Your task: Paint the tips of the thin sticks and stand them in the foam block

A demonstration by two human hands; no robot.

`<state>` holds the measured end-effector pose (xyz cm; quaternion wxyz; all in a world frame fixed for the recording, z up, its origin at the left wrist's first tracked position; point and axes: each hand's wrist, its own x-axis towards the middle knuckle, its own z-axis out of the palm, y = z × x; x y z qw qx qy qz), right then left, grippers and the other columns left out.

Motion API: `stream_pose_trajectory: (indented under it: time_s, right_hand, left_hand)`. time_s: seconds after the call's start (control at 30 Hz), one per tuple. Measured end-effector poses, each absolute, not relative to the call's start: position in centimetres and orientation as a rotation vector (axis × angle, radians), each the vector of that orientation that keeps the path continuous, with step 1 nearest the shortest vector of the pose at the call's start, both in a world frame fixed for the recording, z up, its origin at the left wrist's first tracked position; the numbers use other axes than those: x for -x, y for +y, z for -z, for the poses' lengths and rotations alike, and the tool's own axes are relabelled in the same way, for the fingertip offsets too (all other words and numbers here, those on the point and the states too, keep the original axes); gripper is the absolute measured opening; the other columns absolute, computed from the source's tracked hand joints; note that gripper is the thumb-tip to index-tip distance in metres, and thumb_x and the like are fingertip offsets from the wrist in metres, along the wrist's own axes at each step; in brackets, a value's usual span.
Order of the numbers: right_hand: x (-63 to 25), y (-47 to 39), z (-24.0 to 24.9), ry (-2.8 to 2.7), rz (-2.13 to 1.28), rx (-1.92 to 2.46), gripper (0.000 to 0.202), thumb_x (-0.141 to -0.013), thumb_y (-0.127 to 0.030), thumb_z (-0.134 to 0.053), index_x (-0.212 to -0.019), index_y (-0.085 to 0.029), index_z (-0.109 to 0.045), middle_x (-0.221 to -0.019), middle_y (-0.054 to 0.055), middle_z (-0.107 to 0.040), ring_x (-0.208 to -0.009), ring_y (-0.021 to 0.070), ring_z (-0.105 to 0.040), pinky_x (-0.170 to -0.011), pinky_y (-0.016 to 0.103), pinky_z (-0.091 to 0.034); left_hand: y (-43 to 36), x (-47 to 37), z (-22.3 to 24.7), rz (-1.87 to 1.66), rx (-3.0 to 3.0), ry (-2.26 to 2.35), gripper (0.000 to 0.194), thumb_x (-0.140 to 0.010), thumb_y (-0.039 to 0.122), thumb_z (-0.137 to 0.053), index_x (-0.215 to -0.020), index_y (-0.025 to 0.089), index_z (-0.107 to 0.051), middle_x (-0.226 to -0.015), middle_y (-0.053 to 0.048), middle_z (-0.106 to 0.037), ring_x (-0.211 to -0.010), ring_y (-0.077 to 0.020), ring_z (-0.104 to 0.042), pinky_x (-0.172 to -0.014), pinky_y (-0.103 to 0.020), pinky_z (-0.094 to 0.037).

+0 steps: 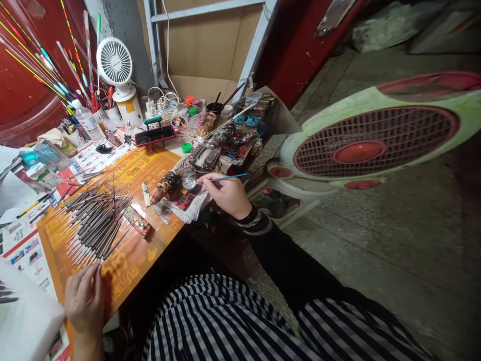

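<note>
My right hand [228,194] pinches a thin blue-handled paintbrush [231,177], its working end near a small clear plastic cup [189,183]. Below the cup lies a paint-stained cloth [193,209]. At the near edge of the orange table mat [150,165], my left hand [85,298] has its fingers closed at the end of a thin dark rod [117,242]; the exact grip is partly hidden. Beside it spreads a pile of slim dark rods with pale, pointed tips [93,220], resembling fishing floats. A paint-crusted block [138,221] sits between the pile and the cloth.
A small white fan [114,62], a water bottle [89,122] and bright-tipped floats [47,62] stand along the back. Paint-covered clutter [236,143] fills the far right of the table. A large green-and-red fan [361,150] stands at right; white foam [28,311] lies at left.
</note>
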<state>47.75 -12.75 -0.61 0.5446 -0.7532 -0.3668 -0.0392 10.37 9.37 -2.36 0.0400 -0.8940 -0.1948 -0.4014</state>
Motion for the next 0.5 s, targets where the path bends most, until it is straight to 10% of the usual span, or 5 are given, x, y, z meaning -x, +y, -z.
stream_pose_trajectory:
  time_s: [0.5]
  right_hand:
    - [-48.0,-14.7,0.0,-0.714,-0.004,1.777,0.036,-0.093,-0.047,-0.056,-0.092,-0.015,-0.073,-0.071,0.005,-0.07,-0.058,0.0141,-0.06,-0.056,0.025,-0.046]
  left_hand:
    - [9.3,-10.4,2.3,1.224,2.752,-0.629,0.021,-0.088,0.017,-0.07,-0.109,0.02,-0.072,-0.096,-0.008,-0.073,-0.084,-0.0176,-0.065,-0.082,-0.033,-0.051]
